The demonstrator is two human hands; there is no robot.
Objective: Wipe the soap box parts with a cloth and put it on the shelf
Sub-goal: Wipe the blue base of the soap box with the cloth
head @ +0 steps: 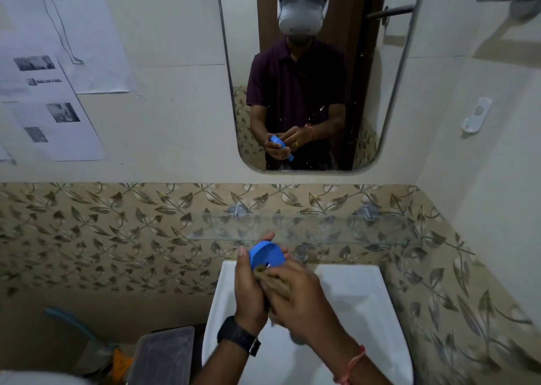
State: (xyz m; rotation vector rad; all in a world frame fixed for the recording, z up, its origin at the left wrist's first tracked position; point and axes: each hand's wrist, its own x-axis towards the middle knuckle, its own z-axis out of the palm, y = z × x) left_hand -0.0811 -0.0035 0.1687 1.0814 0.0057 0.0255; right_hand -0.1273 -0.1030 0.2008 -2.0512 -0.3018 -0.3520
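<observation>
A blue soap box part [267, 254] is held upright over the white sink [360, 291]. My left hand [248, 291] grips it from the left side, fingers curled round its edge. My right hand [295, 297] holds a brownish cloth [276, 282] bunched against the lower part of the blue piece. Most of the cloth is hidden between my hands. The glass shelf [336, 228] hangs on the leaf-patterned tiles just beyond my hands.
A mirror [307, 71] above the shelf reflects the person and the hands. A tap [301, 253] sits behind the soap box part. Left of the sink stand a grey lidded box [167, 352] and a blue-handled tool [73, 323]. Paper sheets [52, 62] hang on the left wall.
</observation>
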